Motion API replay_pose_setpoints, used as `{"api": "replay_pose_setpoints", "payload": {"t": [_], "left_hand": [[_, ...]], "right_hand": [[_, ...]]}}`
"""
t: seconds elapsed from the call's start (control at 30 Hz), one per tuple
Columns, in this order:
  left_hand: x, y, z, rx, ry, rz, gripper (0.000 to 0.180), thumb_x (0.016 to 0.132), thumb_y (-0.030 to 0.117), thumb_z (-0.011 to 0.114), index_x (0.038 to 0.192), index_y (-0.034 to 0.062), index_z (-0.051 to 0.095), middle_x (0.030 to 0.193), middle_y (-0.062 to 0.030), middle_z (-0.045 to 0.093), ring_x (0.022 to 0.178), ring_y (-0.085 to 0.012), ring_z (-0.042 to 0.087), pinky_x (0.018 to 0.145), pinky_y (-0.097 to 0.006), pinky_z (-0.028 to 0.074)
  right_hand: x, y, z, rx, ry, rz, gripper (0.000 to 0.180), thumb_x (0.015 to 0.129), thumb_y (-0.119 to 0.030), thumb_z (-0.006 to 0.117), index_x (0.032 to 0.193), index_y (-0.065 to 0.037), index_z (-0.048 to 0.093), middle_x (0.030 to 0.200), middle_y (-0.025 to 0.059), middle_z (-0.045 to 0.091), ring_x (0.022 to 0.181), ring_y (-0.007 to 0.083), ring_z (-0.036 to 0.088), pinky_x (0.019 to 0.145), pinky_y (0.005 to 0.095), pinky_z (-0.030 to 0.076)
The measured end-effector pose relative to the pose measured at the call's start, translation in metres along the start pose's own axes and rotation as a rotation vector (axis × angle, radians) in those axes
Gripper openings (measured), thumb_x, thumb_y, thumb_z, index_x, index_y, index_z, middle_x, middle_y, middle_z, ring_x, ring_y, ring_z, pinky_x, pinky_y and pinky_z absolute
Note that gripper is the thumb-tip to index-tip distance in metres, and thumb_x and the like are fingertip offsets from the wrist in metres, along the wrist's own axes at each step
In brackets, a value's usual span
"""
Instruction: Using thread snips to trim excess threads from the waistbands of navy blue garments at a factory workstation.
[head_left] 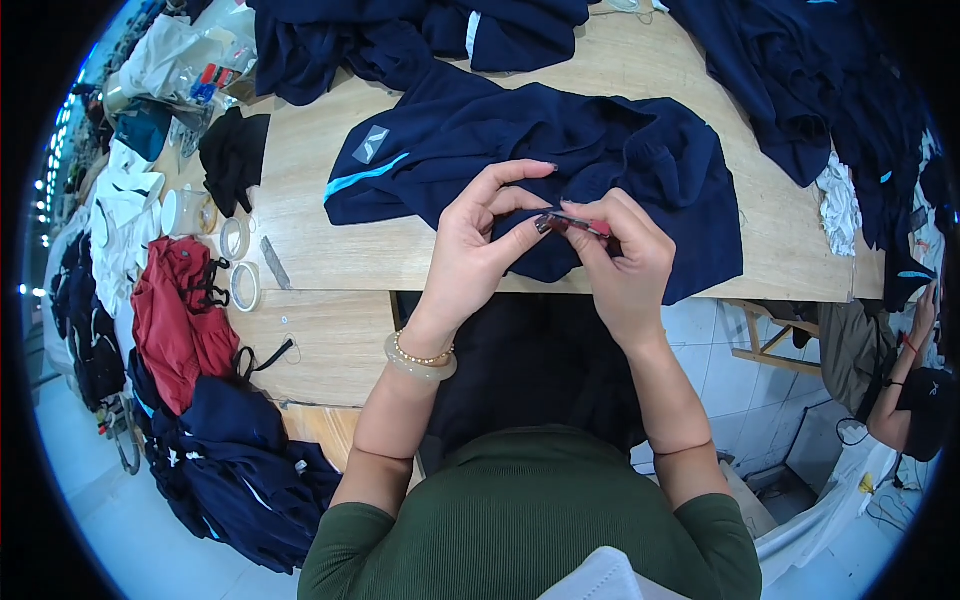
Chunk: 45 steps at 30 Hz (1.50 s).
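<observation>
Two hands: meeting over the navy shirt [560, 150]
Left hand [485, 240]: pinching the small red tool [580, 226]
Right hand [625, 265]: pinching the tool's other end
Surface [300, 190]: wooden

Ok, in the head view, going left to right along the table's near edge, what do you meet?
Red garment → tape rolls → left hand → small red-handled tool pinched by both hands → right hand, all over the navy garment on the wooden table.
</observation>
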<state>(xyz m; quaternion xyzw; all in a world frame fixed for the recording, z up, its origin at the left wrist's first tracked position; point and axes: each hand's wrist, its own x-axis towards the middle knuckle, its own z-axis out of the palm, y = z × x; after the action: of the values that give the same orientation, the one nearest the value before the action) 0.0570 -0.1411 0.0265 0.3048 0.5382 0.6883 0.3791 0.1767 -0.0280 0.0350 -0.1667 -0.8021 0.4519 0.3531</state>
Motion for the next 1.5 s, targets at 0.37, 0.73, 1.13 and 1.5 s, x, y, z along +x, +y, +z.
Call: {"api": "replay_pose_setpoints", "payload": {"t": [0.37, 0.73, 1.13, 1.5], "left_hand": [[-0.003, -0.002, -0.004, 0.032, -0.003, 0.010, 0.045, 0.087, 0.002, 0.069, 0.129, 0.0009, 0.053, 0.091, -0.0026, 0.066, 0.083, -0.0048, 0.058, 0.076, -0.017, 0.043], [-0.002, -0.001, -0.003, 0.010, 0.022, 0.012, 0.042, 0.089, 0.001, 0.063, 0.130, -0.0001, 0.053, 0.094, -0.0038, 0.066, 0.085, -0.0045, 0.058, 0.077, -0.015, 0.042], [-0.004, 0.007, 0.004, 0.167, -0.007, 0.080, 0.047, 0.081, -0.006, 0.055, 0.127, 0.0032, 0.060, 0.087, -0.0037, 0.067, 0.083, -0.0078, 0.059, 0.086, -0.024, 0.046], [-0.003, 0.008, 0.005, 0.246, -0.010, 0.140, 0.046, 0.080, -0.007, 0.054, 0.124, 0.0036, 0.062, 0.086, -0.0061, 0.070, 0.082, -0.0108, 0.064, 0.087, -0.026, 0.048]], "right_hand": [[0.006, 0.026, -0.021, 0.292, 0.377, 0.444, 0.014, 0.092, -0.007, 0.067, 0.100, 0.005, 0.067, 0.087, 0.0029, 0.067, 0.082, 0.0054, 0.060, 0.079, 0.0192, 0.048], [-0.001, 0.007, -0.030, 0.366, 0.149, 0.294, 0.019, 0.090, -0.015, 0.071, 0.089, 0.001, 0.061, 0.075, -0.0035, 0.054, 0.065, 0.0019, 0.040, 0.055, 0.0181, 0.030], [0.005, -0.026, -0.046, -0.309, -0.166, 0.239, 0.022, 0.083, -0.021, 0.076, 0.076, -0.002, 0.068, 0.058, 0.0058, 0.057, 0.049, 0.0107, 0.047, 0.045, 0.0251, 0.033], [0.004, -0.023, -0.045, -0.369, -0.166, 0.225, 0.024, 0.083, -0.022, 0.076, 0.074, -0.002, 0.066, 0.058, 0.0060, 0.057, 0.047, 0.0115, 0.047, 0.045, 0.0255, 0.032]]}}
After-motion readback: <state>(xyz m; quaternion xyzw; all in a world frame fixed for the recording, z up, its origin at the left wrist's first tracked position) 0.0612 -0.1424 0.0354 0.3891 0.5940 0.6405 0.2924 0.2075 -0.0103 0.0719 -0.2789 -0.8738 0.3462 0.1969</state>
